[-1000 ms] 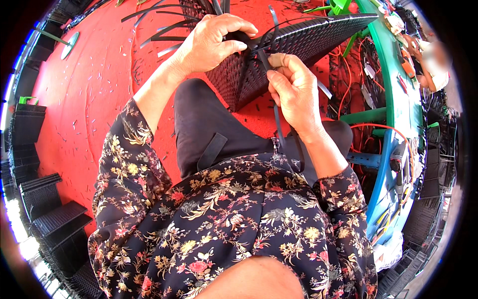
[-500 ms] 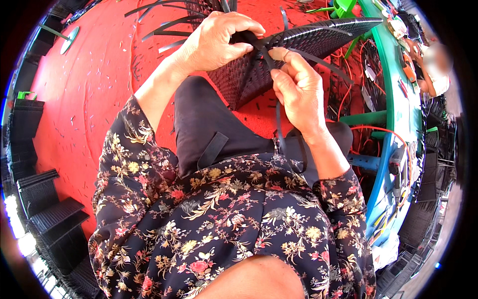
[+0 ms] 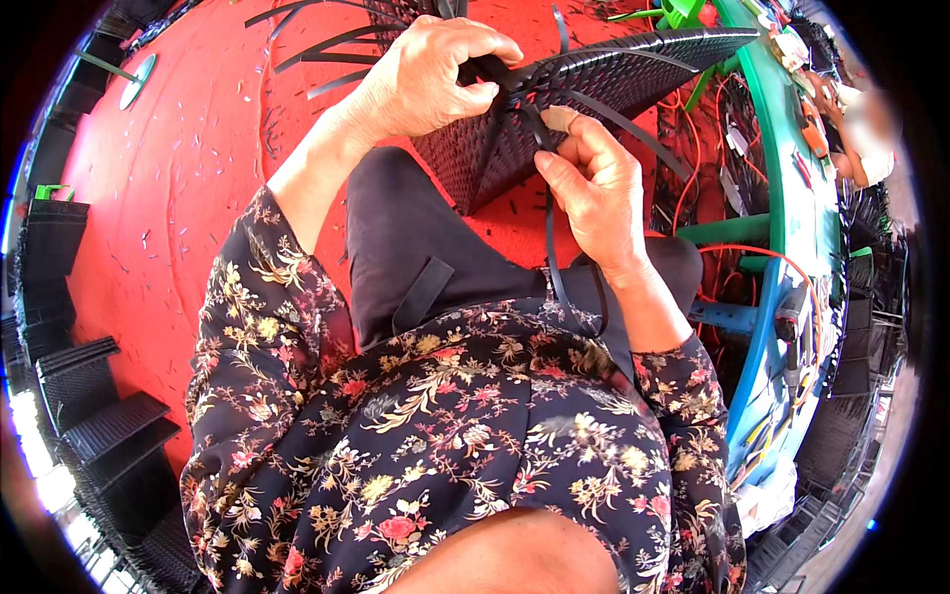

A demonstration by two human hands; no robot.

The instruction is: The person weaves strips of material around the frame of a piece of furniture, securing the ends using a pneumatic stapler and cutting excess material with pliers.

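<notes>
A black woven basket (image 3: 614,94) of flat strips rests tilted before my knees, one corner toward me. Loose strip ends (image 3: 332,54) stick out from its rim on the left and right. My left hand (image 3: 426,79) grips the rim at the corner, thumb and fingers closed round the dark edge. Just to the right, my right hand (image 3: 594,183) pinches a long black strip (image 3: 551,238) between thumb and forefinger. That strip runs from the corner down toward my lap. A ring or band shows on one right finger.
Red sheeting (image 3: 168,247) strewn with black scraps covers the floor. A green and blue table (image 3: 792,188) with tools stands at the right, an orange cord (image 3: 762,252) looping beside it. Stacked black woven pieces (image 3: 109,426) line the left. Another person (image 3: 871,139) is beyond the table.
My right hand has drawn slightly down and away from the corner, with the strip still pinched. My left hand keeps its hold on the rim.
</notes>
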